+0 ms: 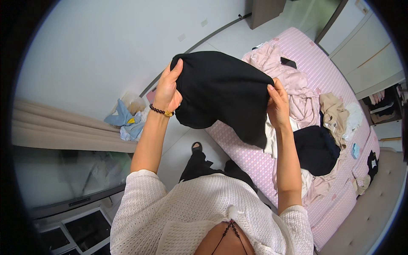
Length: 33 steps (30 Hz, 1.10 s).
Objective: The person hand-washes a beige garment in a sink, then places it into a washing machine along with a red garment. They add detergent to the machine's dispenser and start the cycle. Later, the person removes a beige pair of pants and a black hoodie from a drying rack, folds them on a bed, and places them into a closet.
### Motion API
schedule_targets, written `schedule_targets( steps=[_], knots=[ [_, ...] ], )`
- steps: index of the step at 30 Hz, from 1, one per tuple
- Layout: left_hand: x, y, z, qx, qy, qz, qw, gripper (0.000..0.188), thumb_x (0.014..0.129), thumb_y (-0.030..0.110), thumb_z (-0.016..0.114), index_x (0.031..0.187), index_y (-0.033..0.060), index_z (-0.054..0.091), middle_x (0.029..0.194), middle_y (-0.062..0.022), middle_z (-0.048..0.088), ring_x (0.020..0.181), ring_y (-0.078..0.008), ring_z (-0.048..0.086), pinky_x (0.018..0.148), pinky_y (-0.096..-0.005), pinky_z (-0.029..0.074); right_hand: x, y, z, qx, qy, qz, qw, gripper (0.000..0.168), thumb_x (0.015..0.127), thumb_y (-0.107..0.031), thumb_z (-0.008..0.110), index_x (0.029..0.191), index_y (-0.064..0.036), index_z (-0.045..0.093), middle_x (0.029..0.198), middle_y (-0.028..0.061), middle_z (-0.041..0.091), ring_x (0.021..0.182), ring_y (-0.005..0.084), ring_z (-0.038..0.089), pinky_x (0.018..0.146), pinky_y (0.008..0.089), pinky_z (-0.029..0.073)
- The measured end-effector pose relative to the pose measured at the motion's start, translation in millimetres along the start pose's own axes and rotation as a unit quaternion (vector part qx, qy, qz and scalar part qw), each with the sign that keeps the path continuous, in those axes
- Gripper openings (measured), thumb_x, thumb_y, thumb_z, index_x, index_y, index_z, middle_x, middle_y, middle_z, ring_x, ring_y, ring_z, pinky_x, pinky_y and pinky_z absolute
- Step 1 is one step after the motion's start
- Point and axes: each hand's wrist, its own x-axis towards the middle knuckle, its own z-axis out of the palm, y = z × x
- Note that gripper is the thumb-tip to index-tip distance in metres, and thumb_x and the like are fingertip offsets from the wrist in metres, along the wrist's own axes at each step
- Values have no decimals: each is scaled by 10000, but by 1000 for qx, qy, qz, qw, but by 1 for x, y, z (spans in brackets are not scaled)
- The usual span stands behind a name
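Note:
A black cloth garment (223,92) is stretched out in the air between my two hands. My left hand (170,86) grips its left edge, thumb on top, with a beaded bracelet (161,111) at the wrist. At the upper right corner, my right hand (278,102) pinches the cloth between thumb and fingers. The lower edge hangs loose and dips toward the right. Its exact kind of garment cannot be told from this side. Part of the bed and floor is hidden behind it.
On the right, a bed with a pink patterned sheet (229,143) bears a pale pink crumpled cloth (296,86), a black garment (314,149), beige clothing (333,108) and a dark phone-like object (288,62). Bagged items (127,118) lie by the curtain (70,124). An open wardrobe shelf (382,105) holds clothes.

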Motion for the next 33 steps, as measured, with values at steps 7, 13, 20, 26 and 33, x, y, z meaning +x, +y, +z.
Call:
schedule_targets(
  steps=[7,13,20,26,33],
  knots=[
    [-9,17,-67,-145,49,-50,987,396,877,221,562,1201,42,421,1167,-94,516,1063,-201,520,902,-357,445,40,39,84,28,54,-27,998,98,900,-145,492,923,-49,494,839,13,566,769,67,524,709,204,427],
    [-10,15,-125,-11,-30,-82,996,420,855,222,586,1196,2,477,1140,-88,546,1051,-172,525,913,-320,416,87,117,170,-98,172,-88,976,75,893,-106,478,937,-45,477,854,37,567,749,114,547,689,243,440],
    [13,31,-172,-84,-109,-3,991,494,952,344,358,1328,27,311,1332,-50,392,1212,-170,382,1020,-332,294,118,185,287,-616,93,-367,691,118,753,-79,599,695,-32,508,625,155,529,507,339,525,466,379,432],
    [17,78,-210,-255,-34,-51,965,448,954,354,344,1305,76,371,1296,-43,436,1198,-182,400,1019,-345,293,141,185,366,-584,122,-352,721,180,823,-95,530,686,15,489,623,207,506,595,334,540,534,340,411],
    [29,115,-244,-273,-66,-100,955,476,953,350,348,1235,-26,425,1271,-102,465,1173,-208,439,1002,-340,341,245,209,257,-555,228,-95,794,238,853,-172,546,680,-12,513,628,120,522,580,220,513,507,363,375]
  ],
)
